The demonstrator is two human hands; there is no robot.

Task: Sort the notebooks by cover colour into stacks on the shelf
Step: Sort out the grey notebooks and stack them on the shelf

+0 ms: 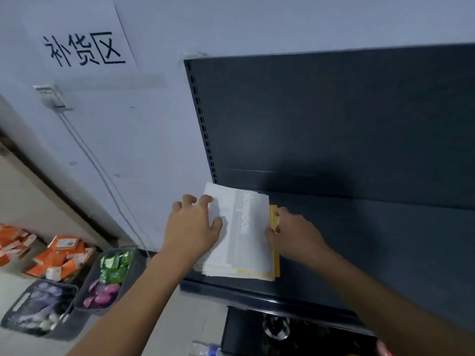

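Observation:
A stack of white-covered notebooks (244, 235) lies at the left end of the dark shelf (372, 253). A yellow notebook (275, 217) pokes out from under the stack along its right side. My left hand (195, 227) rests on the stack's left edge, fingers curled over the far corner. My right hand (293, 232) touches the stack's right edge, with the thumb and fingers at the yellow cover. The lower notebooks in the stack are mostly hidden.
The shelf's dark back panel (334, 119) rises behind the stack, with a pale wall to the left. On the floor at lower left stand grey bins of green and purple packets (108, 278), another grey bin (38, 309) and orange packets (59, 255). Bottles sit under the shelf (275, 327).

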